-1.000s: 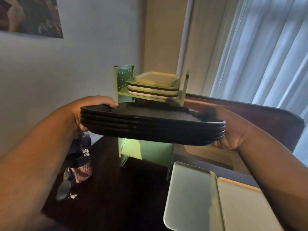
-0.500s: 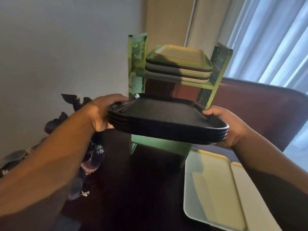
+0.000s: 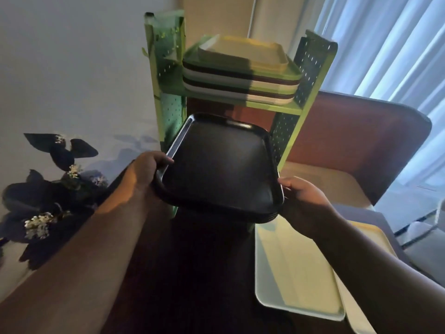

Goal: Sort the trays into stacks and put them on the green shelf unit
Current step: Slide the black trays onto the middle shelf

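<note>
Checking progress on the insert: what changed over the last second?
The stack of black trays moved forward and down, its far edge now entering the green shelf unit under the upper shelf. Left hand and right hand kept their grip. Upper-shelf trays and the pale trays on the table unchanged.

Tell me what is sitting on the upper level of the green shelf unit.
On the green shelf unit rests a stack of mixed trays: cream on top, then green, with white and dark ones beneath. The lower trays show only their edges, so an exact count is hidden.
</note>
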{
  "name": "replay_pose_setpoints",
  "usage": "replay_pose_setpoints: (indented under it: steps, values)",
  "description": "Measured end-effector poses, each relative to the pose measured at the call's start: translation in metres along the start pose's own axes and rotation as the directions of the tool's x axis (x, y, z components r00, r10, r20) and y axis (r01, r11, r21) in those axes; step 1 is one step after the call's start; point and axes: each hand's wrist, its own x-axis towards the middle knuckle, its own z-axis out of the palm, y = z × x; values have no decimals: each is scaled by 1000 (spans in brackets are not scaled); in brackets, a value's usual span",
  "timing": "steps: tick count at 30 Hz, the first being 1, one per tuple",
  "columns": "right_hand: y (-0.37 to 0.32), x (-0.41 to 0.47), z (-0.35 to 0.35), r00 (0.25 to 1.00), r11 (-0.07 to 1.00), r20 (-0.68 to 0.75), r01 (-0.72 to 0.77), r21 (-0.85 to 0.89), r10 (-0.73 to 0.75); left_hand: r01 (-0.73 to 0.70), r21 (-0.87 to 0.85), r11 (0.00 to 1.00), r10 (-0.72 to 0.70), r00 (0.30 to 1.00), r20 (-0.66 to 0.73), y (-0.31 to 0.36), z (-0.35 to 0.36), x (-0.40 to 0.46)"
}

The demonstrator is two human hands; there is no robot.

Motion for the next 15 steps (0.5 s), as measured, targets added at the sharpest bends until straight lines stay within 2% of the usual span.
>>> replay_pose_setpoints:
  steps: [2,4,6,8,10,12,15]
  values:
    - [10,-5,-4,994,991,20,-101,-92,103,-12,-22,1000,11,999,-30,-2,5,9]
    - [18,-11,-2,961,950,62,-256,-181,270,1,-24,1000,-1,1000,-21,-4,13,17]
    - [22,-16,6,929,916,95,-330,-229,358,25,-8,1000,-25,999,-43,-5,15,26]
    - [25,-17,18,920,920,113,-355,-168,376,74,24,997,-72,993,-91,-6,11,40]
    - [26,-13,30,936,939,66,-345,-19,345,104,82,991,-98,993,-69,-16,3,69]
    - [25,-3,37,948,946,7,-318,67,319,83,17,996,-82,995,-64,-19,5,74]
    - [19,12,51,954,949,-7,-298,100,300,92,-68,993,-93,995,-22,-17,19,48]
